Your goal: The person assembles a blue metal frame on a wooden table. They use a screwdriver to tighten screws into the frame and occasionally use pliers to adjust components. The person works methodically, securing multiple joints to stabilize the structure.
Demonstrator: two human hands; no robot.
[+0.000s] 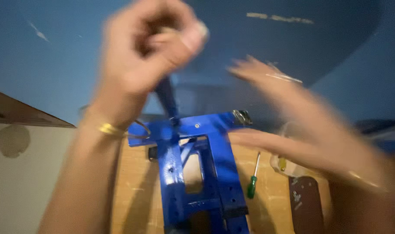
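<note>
My left hand (149,47) is raised and closed around the top of a blue rod (167,97) that stands up from a blue metal frame (197,169). The frame lies on a wooden board (136,195) and has holes and open slots in it. My right hand (284,117) reaches in from the right with its fingers spread, blurred by motion, just above the frame's far right corner. It holds nothing that I can make out. A gold bracelet (108,128) circles my left wrist.
A green-handled screwdriver (253,180) lies on the board right of the frame. A brown object (305,203) and a yellow-tipped item (282,164) sit further right. A blue surface (54,56) fills the background.
</note>
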